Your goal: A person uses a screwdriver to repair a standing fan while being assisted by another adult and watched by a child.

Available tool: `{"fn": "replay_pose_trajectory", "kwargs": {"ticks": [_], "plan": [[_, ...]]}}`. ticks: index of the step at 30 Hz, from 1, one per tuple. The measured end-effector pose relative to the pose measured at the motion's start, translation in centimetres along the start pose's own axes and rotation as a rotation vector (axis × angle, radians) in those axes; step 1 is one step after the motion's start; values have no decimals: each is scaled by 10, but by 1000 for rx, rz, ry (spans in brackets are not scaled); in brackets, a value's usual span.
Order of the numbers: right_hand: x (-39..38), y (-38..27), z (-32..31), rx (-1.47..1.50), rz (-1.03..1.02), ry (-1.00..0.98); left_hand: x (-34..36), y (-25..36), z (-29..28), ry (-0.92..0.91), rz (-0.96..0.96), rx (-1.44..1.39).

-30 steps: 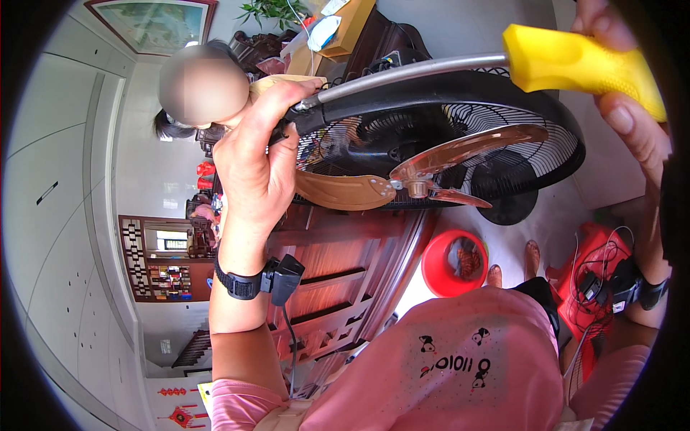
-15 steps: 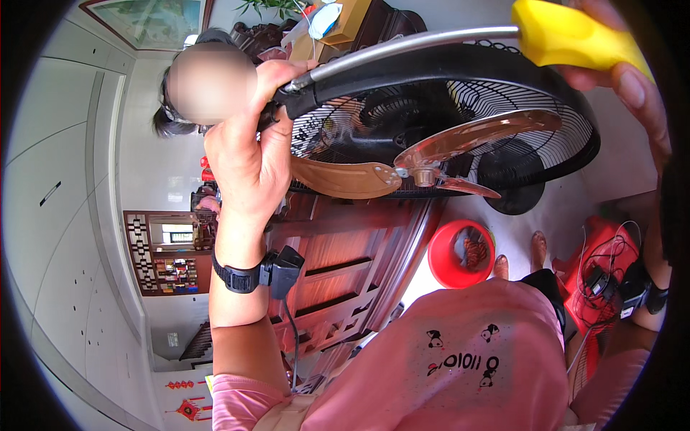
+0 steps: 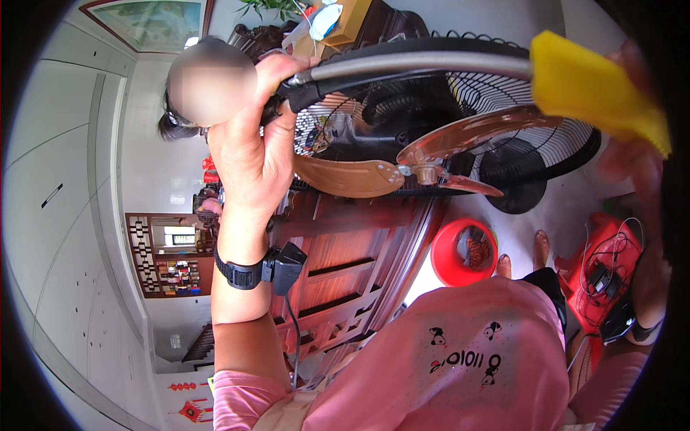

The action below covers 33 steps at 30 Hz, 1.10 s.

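Your left grip (image 3: 251, 147) is closed on the black rim of the fan (image 3: 392, 133), thumb below the edge and fingers above. Your right grip (image 3: 629, 164) is closed around the yellow handle of the screwdriver (image 3: 586, 82); it appears blurred and is partly hidden behind that handle. The silver shaft (image 3: 431, 65) runs along the upper rim toward your left fingers. Whether its tip is seated cannot be determined.

The fan is tilted in front of you. Its copper-coloured blades (image 3: 467, 140) are exposed on the side facing you, joined at a central hub (image 3: 426, 174). Below the fan, a red bucket (image 3: 440, 262) stands on the floor near your feet. To its right, cables lie on a red stool (image 3: 578, 287). Another person (image 3: 180, 129) is beyond your left grip.
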State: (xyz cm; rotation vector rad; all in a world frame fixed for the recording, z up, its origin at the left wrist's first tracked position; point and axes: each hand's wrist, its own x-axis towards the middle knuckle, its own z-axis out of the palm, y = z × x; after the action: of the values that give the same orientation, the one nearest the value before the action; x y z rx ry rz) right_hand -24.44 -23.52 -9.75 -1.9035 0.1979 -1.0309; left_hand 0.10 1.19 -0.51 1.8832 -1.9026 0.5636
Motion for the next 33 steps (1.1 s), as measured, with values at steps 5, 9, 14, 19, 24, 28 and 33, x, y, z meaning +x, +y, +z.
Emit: {"fn": "replay_pose_trajectory", "kwargs": {"ticks": [5,9,14,19,24,28,33], "plan": [[-26,-25,-1,46,164,18,5,3,1,-39,-11,-20],[-32,-27,11,296,215,80,4,2,0,-50,-19,-3],[-18,-6,8,161,-117,-4,1,0,-1,-71,-42,-14],[-10,12,16,498,103,-8,2,1,-3,-92,-28,-10],[-9,7,20,449,140,48,4,-1,-2,-84,-2,45],[-5,7,21,769,-174,-106,5,0,0,-69,-1,17],[-20,-6,14,260,113,50,5,1,1,-55,3,-28]]}}
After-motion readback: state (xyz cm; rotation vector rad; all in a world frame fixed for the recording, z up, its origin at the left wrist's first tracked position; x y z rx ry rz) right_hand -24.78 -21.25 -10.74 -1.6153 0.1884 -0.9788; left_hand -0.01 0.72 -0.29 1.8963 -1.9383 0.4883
